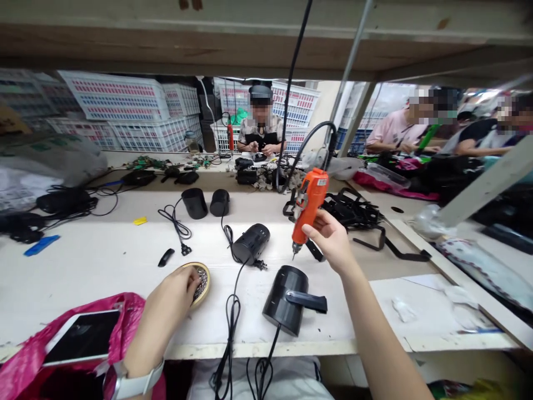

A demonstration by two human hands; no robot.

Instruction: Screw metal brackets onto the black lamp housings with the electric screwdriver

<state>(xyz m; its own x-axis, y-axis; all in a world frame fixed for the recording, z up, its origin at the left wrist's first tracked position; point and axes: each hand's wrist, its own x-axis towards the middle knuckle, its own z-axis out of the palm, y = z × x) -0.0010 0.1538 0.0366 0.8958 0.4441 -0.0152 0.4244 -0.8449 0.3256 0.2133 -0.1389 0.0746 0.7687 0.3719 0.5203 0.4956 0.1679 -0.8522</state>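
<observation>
- Orange electric screwdriver [307,206], black cord running up from it.
- Black cylindrical lamp housing [285,300], with a black bracket [307,301] on it.
- Gold-rimmed dish [200,282], silvery screws inside.
- Pink bag [29,355] under a white-edged, black-screened phone [81,336].
- White watch strap [135,381].
- White worktable [91,261]; blue strip [41,245] and yellow scrap [140,221] on it.

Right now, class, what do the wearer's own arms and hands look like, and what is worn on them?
Both forearms are bare, with no sleeves or gloves. The left hand has a white wristband, probably a watch strap. The right hand shows no rings or band.
</observation>
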